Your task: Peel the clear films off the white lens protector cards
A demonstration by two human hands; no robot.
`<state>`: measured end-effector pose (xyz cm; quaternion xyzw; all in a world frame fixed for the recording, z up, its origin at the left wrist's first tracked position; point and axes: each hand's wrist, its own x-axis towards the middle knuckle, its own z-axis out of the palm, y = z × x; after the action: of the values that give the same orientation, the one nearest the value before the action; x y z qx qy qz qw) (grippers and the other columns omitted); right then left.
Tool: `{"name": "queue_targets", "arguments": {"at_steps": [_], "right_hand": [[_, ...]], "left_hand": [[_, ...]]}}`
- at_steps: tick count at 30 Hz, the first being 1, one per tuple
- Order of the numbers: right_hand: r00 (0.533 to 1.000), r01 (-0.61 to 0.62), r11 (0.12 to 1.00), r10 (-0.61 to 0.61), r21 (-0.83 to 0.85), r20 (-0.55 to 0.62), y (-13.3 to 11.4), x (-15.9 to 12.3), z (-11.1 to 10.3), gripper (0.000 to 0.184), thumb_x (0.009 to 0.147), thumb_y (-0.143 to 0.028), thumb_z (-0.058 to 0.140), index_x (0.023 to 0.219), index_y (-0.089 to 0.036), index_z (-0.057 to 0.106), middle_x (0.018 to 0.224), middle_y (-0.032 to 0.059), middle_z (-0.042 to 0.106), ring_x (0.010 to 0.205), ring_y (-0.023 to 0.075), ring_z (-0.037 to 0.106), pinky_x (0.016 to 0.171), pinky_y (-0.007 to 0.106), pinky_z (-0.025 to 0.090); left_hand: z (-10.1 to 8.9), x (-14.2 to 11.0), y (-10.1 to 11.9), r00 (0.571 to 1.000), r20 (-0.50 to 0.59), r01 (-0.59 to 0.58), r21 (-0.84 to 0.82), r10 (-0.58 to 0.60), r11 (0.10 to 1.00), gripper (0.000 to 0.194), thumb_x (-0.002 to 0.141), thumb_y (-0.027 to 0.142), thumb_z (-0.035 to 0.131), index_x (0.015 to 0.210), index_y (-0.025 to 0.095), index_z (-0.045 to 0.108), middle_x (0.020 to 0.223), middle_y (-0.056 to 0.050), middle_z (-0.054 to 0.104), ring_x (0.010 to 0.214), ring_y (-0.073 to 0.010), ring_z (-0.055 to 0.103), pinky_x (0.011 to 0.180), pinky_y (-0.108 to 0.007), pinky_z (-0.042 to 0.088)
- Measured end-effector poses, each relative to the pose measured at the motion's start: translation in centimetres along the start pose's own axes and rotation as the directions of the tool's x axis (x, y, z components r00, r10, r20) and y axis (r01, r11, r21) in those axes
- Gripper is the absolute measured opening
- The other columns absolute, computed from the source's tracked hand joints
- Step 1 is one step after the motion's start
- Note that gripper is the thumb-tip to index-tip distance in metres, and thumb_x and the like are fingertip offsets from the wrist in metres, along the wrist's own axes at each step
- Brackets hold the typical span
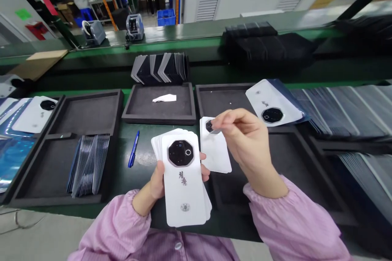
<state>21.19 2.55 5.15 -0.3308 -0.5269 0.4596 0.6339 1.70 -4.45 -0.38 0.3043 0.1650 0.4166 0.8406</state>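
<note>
My left hand (159,183) grips a stack of white phone back covers (183,179), each with a black octagonal camera window and small markings. My right hand (245,142) pinches the top edge of a single white cover (216,153) held just right of the stack, over the green bench. Both sleeves are pink.
Black foam trays (159,116) lie across the green bench; one holds a white scrap (164,98), the left tray (45,187) holds upright dark sheets (87,163). A blue pen (133,149) lies by the stack. More white covers (272,104) lie at right and far left (33,114). A person stands far back left.
</note>
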Motion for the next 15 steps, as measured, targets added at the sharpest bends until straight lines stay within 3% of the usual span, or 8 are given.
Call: {"name": "queue_targets", "arguments": {"at_steps": [3,7,15], "right_hand": [[0.986,-0.102,0.982,0.121,0.156,-0.118,0.7,0.7,-0.3,0.024,0.076,-0.037,0.085,0.079,-0.025,0.065,0.072,-0.0038,0.061,0.062,0.0111,0.057,0.064,0.026,0.056],[0.944,-0.237,0.913,0.297,0.331,-0.144,1.5,1.3,-0.9,0.026,0.073,-0.031,0.086,0.081,-0.024,0.063,0.072,-0.0061,0.055,0.059,0.0068,0.052,0.065,0.020,0.054],[0.920,-0.267,0.875,0.356,0.403,-0.164,2.0,1.4,-1.0,0.026,0.071,-0.026,0.087,0.082,-0.024,0.064,0.072,-0.0076,0.053,0.058,0.0045,0.051,0.065,0.017,0.054]], "left_hand": [[0.3,0.0,0.2,1.000,0.004,0.011,0.021,-0.011,1.000,0.096,0.073,0.084,0.058,0.133,0.009,0.062,0.111,-0.018,0.070,0.102,-0.0326,0.064,0.094,-0.046,0.047],[0.3,0.0,0.2,0.999,0.027,0.025,0.022,-0.026,0.999,0.099,0.072,0.086,0.057,0.133,0.009,0.062,0.109,-0.018,0.070,0.100,-0.0318,0.064,0.095,-0.047,0.047],[-0.1,-0.1,-0.2,0.998,0.065,0.016,-0.003,-0.016,1.000,0.095,0.074,0.083,0.058,0.134,0.009,0.061,0.111,-0.018,0.070,0.101,-0.0315,0.064,0.096,-0.048,0.047]]}}
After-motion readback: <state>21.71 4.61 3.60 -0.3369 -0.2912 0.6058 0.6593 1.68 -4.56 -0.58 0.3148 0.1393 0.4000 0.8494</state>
